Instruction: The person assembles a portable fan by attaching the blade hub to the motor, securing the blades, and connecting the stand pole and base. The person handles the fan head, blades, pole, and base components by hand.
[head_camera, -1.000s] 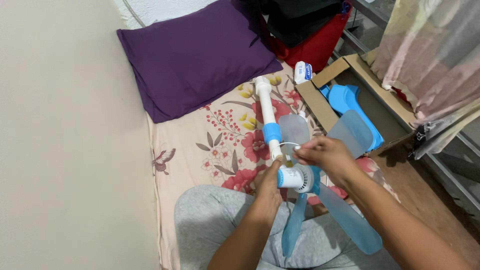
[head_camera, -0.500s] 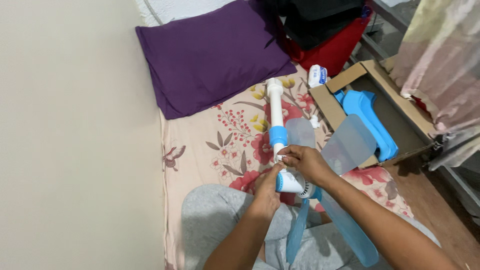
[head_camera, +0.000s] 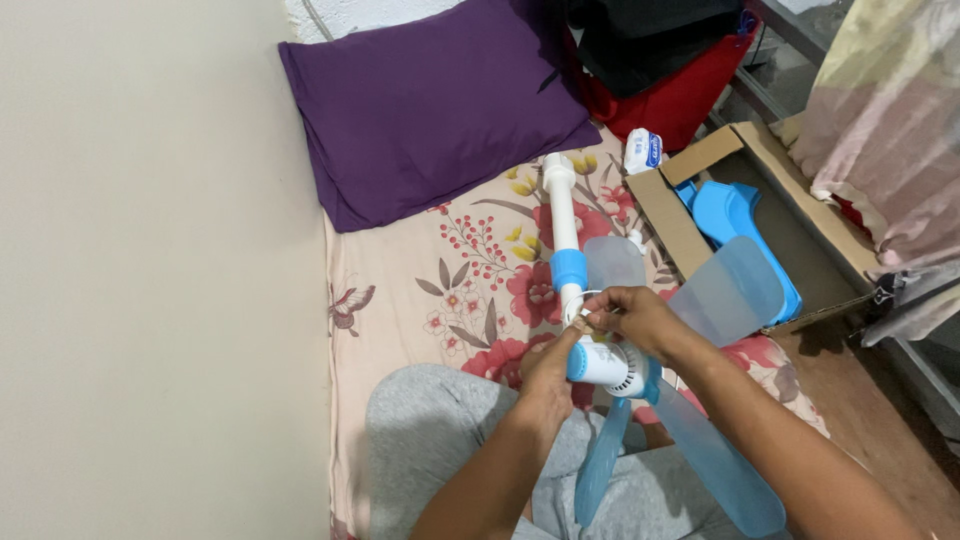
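So the fan (head_camera: 610, 365) is in my lap, blades (head_camera: 700, 450) already on. My left hand (head_camera: 548, 372) grips the white motor body, and my right hand (head_camera: 630, 318) pinches something small at the pole (head_camera: 562, 225) joint. More blue parts (head_camera: 735, 225) sit in the box (head_camera: 680, 215).

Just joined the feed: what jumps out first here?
Both hands meet at centre on a small white-and-blue fan: the left hand grips its motor body while the right hand pinches at the joint with the white pole. Behind lies a purple pillow, with an open cardboard box at right.
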